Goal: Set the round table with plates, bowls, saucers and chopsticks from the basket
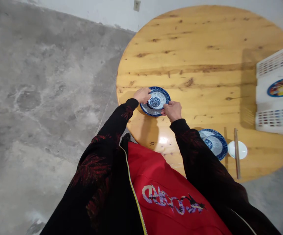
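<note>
A: What lay closest to the person?

B: The red apron front and the two black sleeves. Just beyond them, at the near edge of the round wooden table [205, 52], a second blue-patterned plate set [215, 143] sat partly behind the right sleeve. A pair of chopsticks [237, 156] lay just beside it, across a small white dish [241, 149].

A: And the hands?

B: The left hand [142, 95] gripped the left rim of the blue-and-white plate [148, 110]. The right hand [172, 110] gripped the right rim. Both were closed on it, one on each side.

A: Where did that plate stand?

B: Near the table's left edge, with a small blue-patterned bowl [157, 99] seated in it. Whether the plate rested on the wood or was held just clear could not be told.

A: Farther off?

B: A white plastic basket [276, 62] stood at the right side, well apart, holding a colourful plate [282, 86]. Beyond the table were the concrete floor and a wall socket [137, 5].
</note>
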The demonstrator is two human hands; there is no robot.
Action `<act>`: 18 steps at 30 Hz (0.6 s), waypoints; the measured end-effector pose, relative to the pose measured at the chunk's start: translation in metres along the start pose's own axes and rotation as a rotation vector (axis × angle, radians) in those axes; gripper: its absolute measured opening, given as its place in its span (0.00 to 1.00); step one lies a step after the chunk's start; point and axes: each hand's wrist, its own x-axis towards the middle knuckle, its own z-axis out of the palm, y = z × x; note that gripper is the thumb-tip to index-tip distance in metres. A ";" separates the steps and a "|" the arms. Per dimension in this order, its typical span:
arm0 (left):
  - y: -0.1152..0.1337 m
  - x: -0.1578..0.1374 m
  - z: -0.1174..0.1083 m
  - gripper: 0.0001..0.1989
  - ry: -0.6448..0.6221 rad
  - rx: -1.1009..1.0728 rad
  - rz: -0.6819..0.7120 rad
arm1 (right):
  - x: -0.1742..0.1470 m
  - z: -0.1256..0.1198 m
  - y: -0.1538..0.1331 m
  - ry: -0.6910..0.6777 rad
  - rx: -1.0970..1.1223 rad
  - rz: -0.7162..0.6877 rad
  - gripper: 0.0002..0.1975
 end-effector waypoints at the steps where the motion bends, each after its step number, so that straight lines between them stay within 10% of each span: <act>1: 0.001 -0.002 -0.001 0.16 0.005 0.000 -0.004 | -0.001 -0.001 -0.001 -0.006 0.005 -0.001 0.07; 12: 0.005 -0.090 -0.027 0.17 0.312 -0.068 0.089 | -0.091 -0.070 0.004 -0.117 0.273 -0.047 0.17; 18: -0.025 -0.184 0.029 0.20 0.114 -0.585 -0.167 | -0.215 -0.108 0.064 -0.357 0.424 0.158 0.21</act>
